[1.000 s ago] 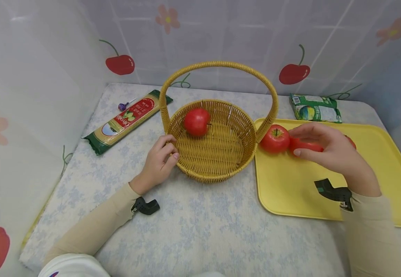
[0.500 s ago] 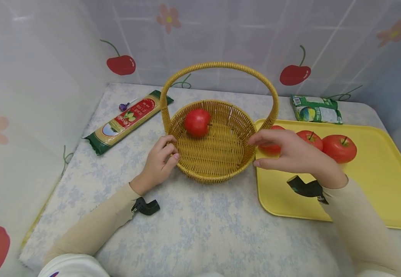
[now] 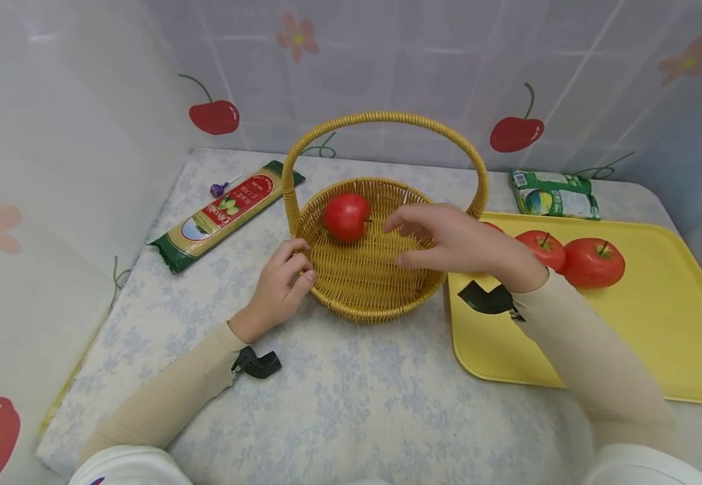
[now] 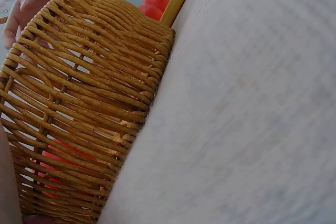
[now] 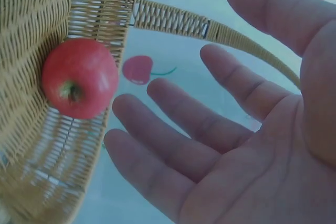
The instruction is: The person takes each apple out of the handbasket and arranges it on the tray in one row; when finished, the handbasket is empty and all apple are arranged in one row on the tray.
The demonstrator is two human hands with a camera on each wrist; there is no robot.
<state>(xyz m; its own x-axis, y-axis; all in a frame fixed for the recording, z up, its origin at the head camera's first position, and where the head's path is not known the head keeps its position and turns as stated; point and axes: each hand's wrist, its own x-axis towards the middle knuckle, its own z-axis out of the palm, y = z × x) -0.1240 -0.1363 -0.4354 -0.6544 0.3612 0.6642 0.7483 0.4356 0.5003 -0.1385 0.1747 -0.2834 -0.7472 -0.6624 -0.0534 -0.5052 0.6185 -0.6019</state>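
Note:
A yellow wicker basket [image 3: 366, 311] with a tall arched handle stands on the table, one red apple [image 3: 347, 217] inside at its left. My left hand [image 3: 279, 283] grips the basket's left rim with curled fingers. Over the basket's right side hovers my right hand [image 3: 457, 241], fingers spread and palm bare; the right wrist view shows the basket apple [image 5: 80, 78] apart from its fingertips. Red apples [image 3: 595, 263] lie on the yellow tray [image 3: 527, 343] to the right, one mostly hidden behind the right hand.
Left of the basket lie a long green-and-gold food packet [image 3: 224, 215] and a small purple lollipop [image 3: 217, 190]. A green packet [image 3: 554, 194] lies behind the tray. A patterned curtain [image 3: 381, 74] borders the table at the back.
My right hand has moved left from above the tray's apples to over the basket, with nothing in it. My left hand and the basket have stayed in place.

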